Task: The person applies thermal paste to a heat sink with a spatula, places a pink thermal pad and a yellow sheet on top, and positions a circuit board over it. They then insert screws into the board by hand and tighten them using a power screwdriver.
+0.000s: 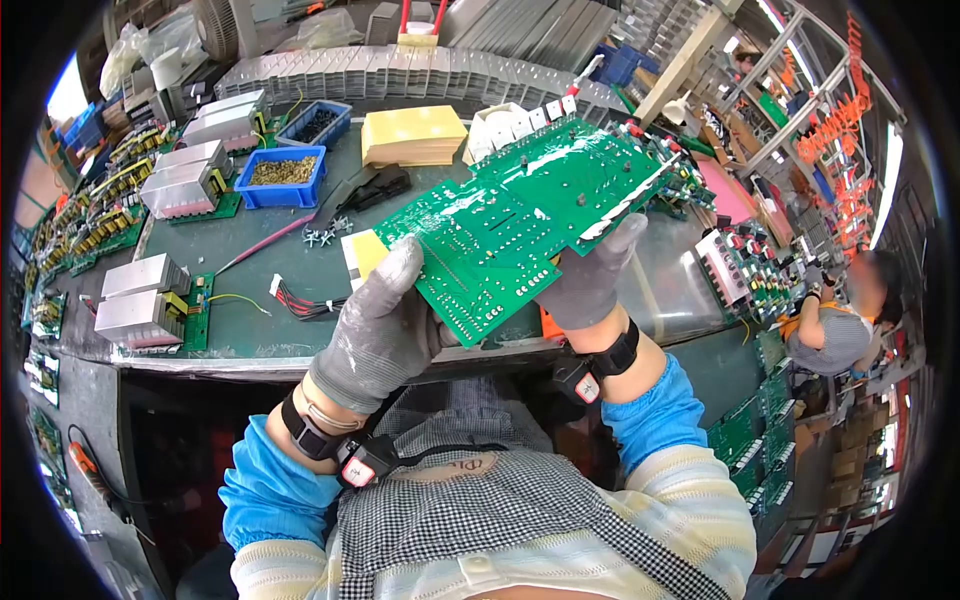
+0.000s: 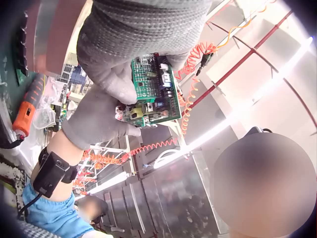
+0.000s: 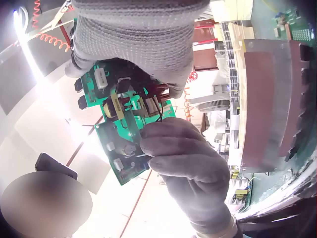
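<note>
Both gloved hands hold a large green circuit board (image 1: 500, 215) up over the bench edge, tilted, its solder side facing up. My left hand (image 1: 375, 325) grips the near left corner, thumb on the upper face and fingers underneath. At the right end, my right hand (image 1: 590, 280) holds the board's near edge with its thumb up along the side. The underside carries components, seen on the circuit board (image 2: 153, 91) in the left wrist view and on the circuit board (image 3: 119, 109) in the right wrist view. White streaks mark the upper face.
A blue bin of small brass-coloured parts (image 1: 283, 180) stands behind left, near a yellow block stack (image 1: 412, 135). Heat-sink assemblies (image 1: 145, 300) line the left side. A wire bundle (image 1: 305, 303) and loose screws (image 1: 325, 233) lie on the bench (image 1: 245, 335). Another person (image 1: 835, 325) is at far right.
</note>
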The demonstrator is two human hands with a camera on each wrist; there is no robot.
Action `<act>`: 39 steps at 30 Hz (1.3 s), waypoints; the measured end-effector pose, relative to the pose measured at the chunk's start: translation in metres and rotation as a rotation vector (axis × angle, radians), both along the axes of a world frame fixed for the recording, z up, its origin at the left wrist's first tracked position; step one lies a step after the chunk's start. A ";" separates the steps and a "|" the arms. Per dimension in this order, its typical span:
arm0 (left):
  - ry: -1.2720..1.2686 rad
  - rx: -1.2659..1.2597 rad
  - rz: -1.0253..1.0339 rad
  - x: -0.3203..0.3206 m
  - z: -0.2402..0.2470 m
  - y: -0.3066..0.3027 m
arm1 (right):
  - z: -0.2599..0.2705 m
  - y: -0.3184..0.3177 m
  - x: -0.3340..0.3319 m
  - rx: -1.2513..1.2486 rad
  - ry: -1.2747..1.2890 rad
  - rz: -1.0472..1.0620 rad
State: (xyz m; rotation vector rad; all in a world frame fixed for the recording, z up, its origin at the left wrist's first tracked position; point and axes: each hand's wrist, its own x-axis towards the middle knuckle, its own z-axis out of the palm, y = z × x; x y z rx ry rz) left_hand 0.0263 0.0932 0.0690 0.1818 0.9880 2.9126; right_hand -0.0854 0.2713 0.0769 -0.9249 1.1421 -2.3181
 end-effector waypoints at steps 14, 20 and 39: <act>-0.053 0.107 0.060 0.003 0.003 -0.011 | -0.023 0.020 -0.011 0.063 -0.043 0.264; 0.029 0.056 0.016 0.013 0.007 -0.025 | -0.025 0.066 -0.034 0.582 0.483 -0.073; -0.050 0.001 0.089 0.023 -0.018 -0.062 | 0.092 0.043 -0.061 1.046 1.080 -0.294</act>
